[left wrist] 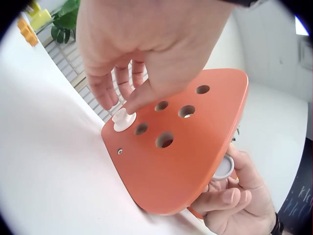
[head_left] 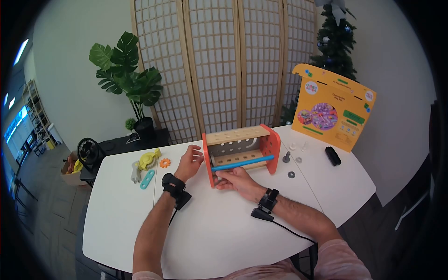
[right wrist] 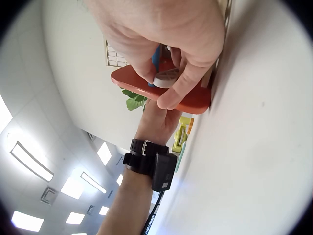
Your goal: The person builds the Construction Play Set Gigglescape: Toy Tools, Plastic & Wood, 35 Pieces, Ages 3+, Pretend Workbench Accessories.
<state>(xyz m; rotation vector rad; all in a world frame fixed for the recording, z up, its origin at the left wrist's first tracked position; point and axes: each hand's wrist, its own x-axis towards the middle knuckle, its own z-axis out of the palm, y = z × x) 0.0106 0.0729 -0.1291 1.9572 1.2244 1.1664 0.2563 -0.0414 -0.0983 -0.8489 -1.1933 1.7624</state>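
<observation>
A wooden toy toolbox (head_left: 237,134) with orange-red end panels stands on the table. My left hand (head_left: 189,163) is outside its left end panel (left wrist: 195,147), with thumb and fingertips at a white flanged plastic knob (left wrist: 124,120) seated against that panel. On the inner side of the same panel, my right hand (head_left: 240,181) pinches a round grey plastic piece (right wrist: 167,78) with a raised rim, between thumb and fingers. A blue rod (head_left: 245,163) runs lengthwise along the toolbox's open front, just above the right hand.
Right of the toolbox lie a grey bolt (head_left: 286,157), a dark washer (head_left: 291,175), pale plastic pieces (head_left: 304,146) and a black object (head_left: 332,156). An orange box (head_left: 333,109) stands behind. A yellow toy (head_left: 148,159), orange gear (head_left: 165,163) and teal strip (head_left: 147,179) lie left.
</observation>
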